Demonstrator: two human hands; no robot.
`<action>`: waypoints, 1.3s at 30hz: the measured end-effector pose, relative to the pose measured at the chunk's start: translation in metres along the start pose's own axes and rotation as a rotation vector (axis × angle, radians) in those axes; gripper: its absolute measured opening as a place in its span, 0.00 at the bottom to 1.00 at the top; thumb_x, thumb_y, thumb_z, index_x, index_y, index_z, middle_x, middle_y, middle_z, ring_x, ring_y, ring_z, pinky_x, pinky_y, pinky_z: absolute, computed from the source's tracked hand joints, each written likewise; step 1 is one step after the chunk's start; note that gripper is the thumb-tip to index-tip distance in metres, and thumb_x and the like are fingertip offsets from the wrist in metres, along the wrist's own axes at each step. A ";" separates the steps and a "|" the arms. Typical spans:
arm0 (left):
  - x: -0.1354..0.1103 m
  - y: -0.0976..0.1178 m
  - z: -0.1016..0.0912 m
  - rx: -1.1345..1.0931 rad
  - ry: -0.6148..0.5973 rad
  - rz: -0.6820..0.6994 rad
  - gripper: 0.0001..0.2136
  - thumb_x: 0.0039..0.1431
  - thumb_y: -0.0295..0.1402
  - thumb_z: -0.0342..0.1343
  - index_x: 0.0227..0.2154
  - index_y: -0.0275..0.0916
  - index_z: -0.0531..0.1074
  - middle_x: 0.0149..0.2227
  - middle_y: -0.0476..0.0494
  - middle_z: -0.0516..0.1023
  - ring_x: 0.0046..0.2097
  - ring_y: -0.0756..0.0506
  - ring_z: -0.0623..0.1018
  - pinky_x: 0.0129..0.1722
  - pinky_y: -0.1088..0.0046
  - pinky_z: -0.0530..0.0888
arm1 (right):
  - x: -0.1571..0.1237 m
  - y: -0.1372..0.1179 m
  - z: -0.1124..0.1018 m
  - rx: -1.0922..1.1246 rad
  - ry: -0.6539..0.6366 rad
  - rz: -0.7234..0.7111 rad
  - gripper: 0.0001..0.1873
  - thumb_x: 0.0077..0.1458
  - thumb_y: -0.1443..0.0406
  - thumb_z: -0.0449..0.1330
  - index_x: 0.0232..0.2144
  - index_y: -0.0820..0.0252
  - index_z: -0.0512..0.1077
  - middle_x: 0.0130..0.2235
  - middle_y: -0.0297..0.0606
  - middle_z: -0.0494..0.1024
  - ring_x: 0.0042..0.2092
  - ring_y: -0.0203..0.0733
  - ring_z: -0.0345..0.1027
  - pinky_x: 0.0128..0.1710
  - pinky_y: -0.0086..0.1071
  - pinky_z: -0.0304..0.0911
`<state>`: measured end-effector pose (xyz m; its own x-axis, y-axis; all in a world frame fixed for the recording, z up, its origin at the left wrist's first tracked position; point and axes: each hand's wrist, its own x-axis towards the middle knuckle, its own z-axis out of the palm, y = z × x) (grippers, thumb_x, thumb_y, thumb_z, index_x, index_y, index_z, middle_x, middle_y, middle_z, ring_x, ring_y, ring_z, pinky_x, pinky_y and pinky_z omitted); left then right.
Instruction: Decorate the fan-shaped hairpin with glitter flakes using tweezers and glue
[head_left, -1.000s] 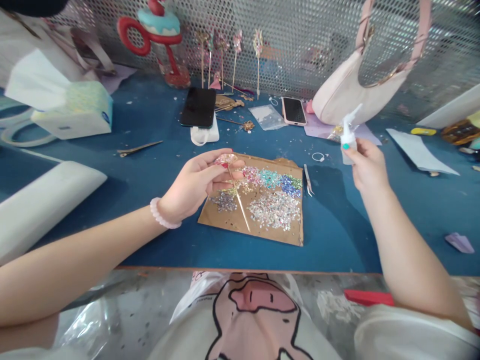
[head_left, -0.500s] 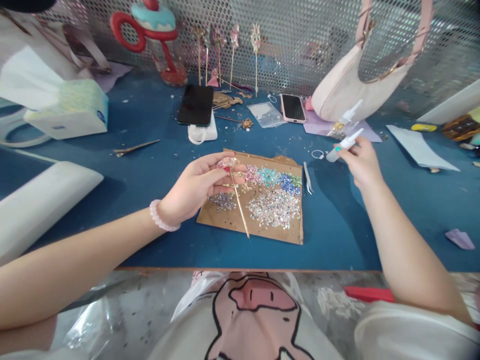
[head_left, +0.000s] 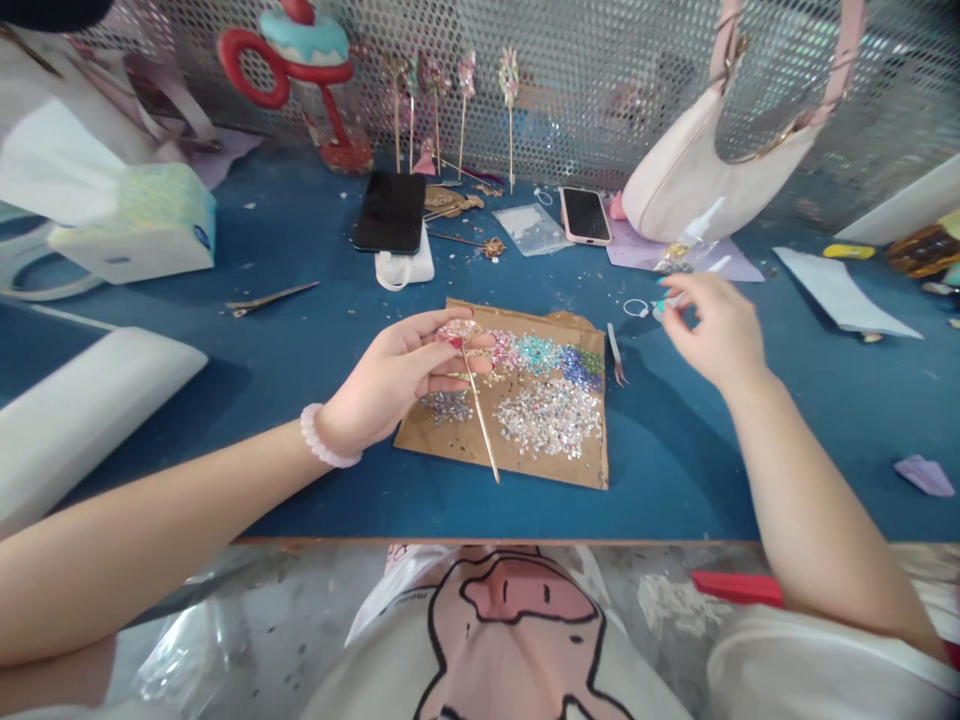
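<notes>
Stick point(head_left: 480, 415) steady; bottle point(head_left: 677, 298) lower, perhaps flatter

Open tabletop point(head_left: 675, 450) beside right hand point(head_left: 712, 325)

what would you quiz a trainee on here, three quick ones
1. True or false: the tweezers lie on the cardboard sheet.
2. The left hand pinches: A) a gold stick with a sequinned top, B) a paintbrush, C) scissors.
3. How many phones lie near the mesh wall?
Key: 1 false, they lie on the blue table beside it. 2 A. 3 two, a black phone and a pink-cased phone.
</notes>
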<state>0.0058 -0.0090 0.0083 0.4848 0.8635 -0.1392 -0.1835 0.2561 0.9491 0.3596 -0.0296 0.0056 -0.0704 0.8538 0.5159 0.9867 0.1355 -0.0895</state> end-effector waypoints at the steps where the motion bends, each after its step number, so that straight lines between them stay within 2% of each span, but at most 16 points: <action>1: 0.000 0.000 0.000 0.001 0.001 0.001 0.12 0.60 0.25 0.52 0.47 0.35 0.67 0.45 0.37 0.77 0.37 0.49 0.80 0.31 0.81 0.77 | 0.000 -0.003 0.003 -0.036 -0.080 -0.048 0.17 0.53 0.68 0.53 0.46 0.53 0.67 0.44 0.39 0.73 0.38 0.43 0.68 0.38 0.37 0.62; 3: 0.000 0.000 0.000 0.003 0.001 0.002 0.12 0.60 0.26 0.52 0.47 0.35 0.67 0.45 0.37 0.77 0.37 0.48 0.80 0.31 0.81 0.77 | -0.001 -0.005 0.010 -0.108 -0.192 -0.113 0.19 0.53 0.70 0.51 0.47 0.53 0.68 0.49 0.41 0.71 0.39 0.46 0.69 0.35 0.38 0.62; 5: 0.000 0.000 -0.001 0.003 -0.002 0.001 0.13 0.59 0.26 0.52 0.47 0.35 0.67 0.45 0.38 0.77 0.37 0.48 0.80 0.31 0.81 0.77 | -0.002 -0.003 0.017 -0.174 -0.249 -0.137 0.22 0.52 0.72 0.48 0.49 0.56 0.67 0.50 0.44 0.70 0.41 0.50 0.68 0.35 0.40 0.61; 8: 0.000 0.000 -0.001 0.003 -0.006 -0.002 0.13 0.59 0.26 0.52 0.47 0.35 0.67 0.44 0.37 0.77 0.37 0.48 0.80 0.31 0.81 0.77 | -0.003 0.001 0.022 -0.242 -0.284 -0.137 0.24 0.51 0.75 0.46 0.50 0.59 0.66 0.49 0.48 0.70 0.43 0.53 0.67 0.35 0.42 0.61; 11: -0.001 -0.001 -0.001 0.000 -0.006 -0.004 0.13 0.59 0.26 0.53 0.47 0.35 0.67 0.45 0.37 0.77 0.37 0.48 0.80 0.31 0.80 0.77 | -0.002 0.003 0.023 -0.274 -0.295 -0.130 0.23 0.52 0.75 0.45 0.49 0.60 0.67 0.44 0.48 0.72 0.43 0.53 0.67 0.36 0.42 0.60; 16: -0.001 -0.002 -0.002 0.000 -0.006 -0.005 0.13 0.59 0.25 0.53 0.47 0.35 0.68 0.45 0.37 0.77 0.36 0.48 0.80 0.31 0.80 0.77 | -0.001 0.004 0.023 -0.275 -0.297 -0.109 0.20 0.51 0.75 0.46 0.44 0.59 0.69 0.39 0.45 0.73 0.41 0.51 0.67 0.34 0.39 0.60; 21: 0.000 -0.002 -0.002 0.008 -0.008 -0.003 0.13 0.59 0.26 0.53 0.47 0.35 0.67 0.45 0.37 0.77 0.37 0.48 0.80 0.30 0.81 0.77 | 0.000 0.003 0.022 -0.217 -0.273 -0.064 0.15 0.54 0.71 0.47 0.39 0.59 0.72 0.38 0.45 0.75 0.40 0.51 0.68 0.35 0.40 0.60; 28: 0.000 -0.001 -0.002 0.006 -0.012 -0.008 0.12 0.60 0.26 0.51 0.47 0.35 0.68 0.44 0.37 0.77 0.37 0.48 0.80 0.31 0.81 0.77 | 0.000 -0.004 0.018 -0.034 -0.179 0.051 0.12 0.55 0.66 0.51 0.40 0.55 0.71 0.37 0.40 0.78 0.36 0.49 0.72 0.33 0.38 0.63; 32: 0.000 -0.002 -0.003 0.007 -0.008 -0.010 0.13 0.60 0.26 0.51 0.48 0.36 0.67 0.44 0.37 0.77 0.36 0.48 0.80 0.30 0.81 0.77 | 0.001 -0.006 0.019 0.088 -0.156 0.044 0.11 0.54 0.67 0.52 0.38 0.53 0.72 0.39 0.37 0.78 0.38 0.45 0.72 0.37 0.37 0.65; 36: 0.000 -0.002 -0.002 0.011 -0.013 -0.012 0.13 0.61 0.26 0.51 0.48 0.35 0.67 0.44 0.37 0.77 0.36 0.48 0.80 0.31 0.81 0.77 | 0.000 -0.010 0.018 0.144 -0.145 0.049 0.10 0.53 0.66 0.54 0.38 0.54 0.72 0.32 0.36 0.77 0.32 0.42 0.71 0.34 0.36 0.66; 39: -0.001 -0.002 -0.001 0.015 -0.008 -0.013 0.13 0.61 0.26 0.51 0.48 0.35 0.67 0.44 0.37 0.77 0.36 0.49 0.80 0.31 0.81 0.77 | 0.000 -0.014 0.016 0.160 -0.143 0.017 0.09 0.52 0.65 0.55 0.36 0.54 0.73 0.31 0.36 0.76 0.31 0.42 0.70 0.34 0.36 0.65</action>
<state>0.0050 -0.0098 0.0059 0.4944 0.8563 -0.1496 -0.1644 0.2611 0.9512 0.3432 -0.0238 -0.0067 -0.0856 0.9176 0.3881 0.9530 0.1890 -0.2368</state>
